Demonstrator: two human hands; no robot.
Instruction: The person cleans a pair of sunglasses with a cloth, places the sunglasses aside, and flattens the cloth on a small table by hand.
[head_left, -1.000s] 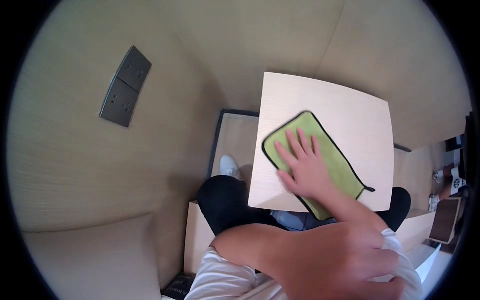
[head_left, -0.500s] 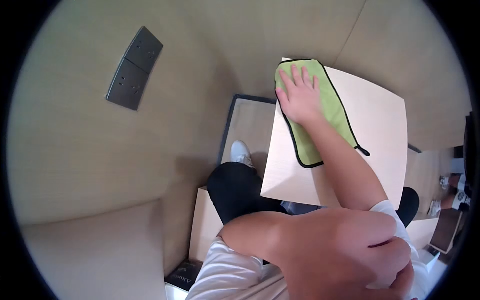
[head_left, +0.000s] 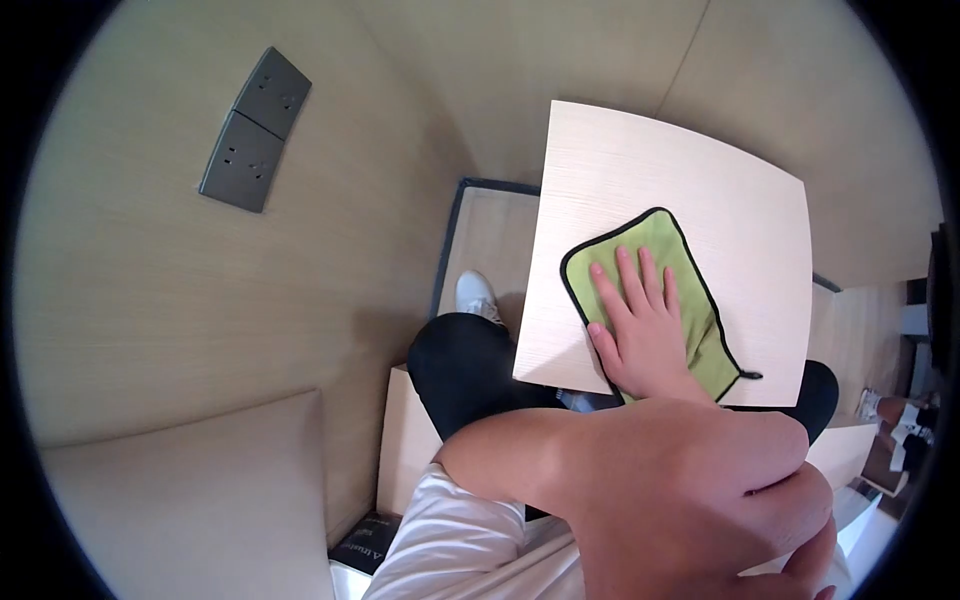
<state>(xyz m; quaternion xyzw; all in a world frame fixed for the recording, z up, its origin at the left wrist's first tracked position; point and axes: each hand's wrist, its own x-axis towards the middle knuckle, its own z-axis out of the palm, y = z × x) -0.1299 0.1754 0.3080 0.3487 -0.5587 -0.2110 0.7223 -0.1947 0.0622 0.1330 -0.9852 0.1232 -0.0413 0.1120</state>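
Note:
My right hand point(head_left: 648, 335) lies flat on a green cloth point(head_left: 640, 235), palm down with fingers slightly spread. The cloth has black edging and a small black loop at its lower right corner. It rests on a small pale wood-grain table point(head_left: 745, 240), reaching the edge closest to me. A few folds show right of the hand, and the forearm partly covers the cloth. My left hand point(head_left: 765, 480) is large and close to the camera, crossing in front of my body. Its fingers are curled; whatever lies inside them is hidden.
Wood-grain walls enclose the table, with dark sockets point(head_left: 257, 130) on the left one. A beige padded backrest point(head_left: 190, 480) is at lower left, beside a black printed item point(head_left: 368, 540). My white shoe point(head_left: 476, 295) is left of the table. Another person's legs point(head_left: 895, 412) show at far right.
My right hand has slid the cloth from the table's far left corner toward me and slightly right. The cloth's lower part has reached the near edge and wrinkled. My left hand stays close to the camera.

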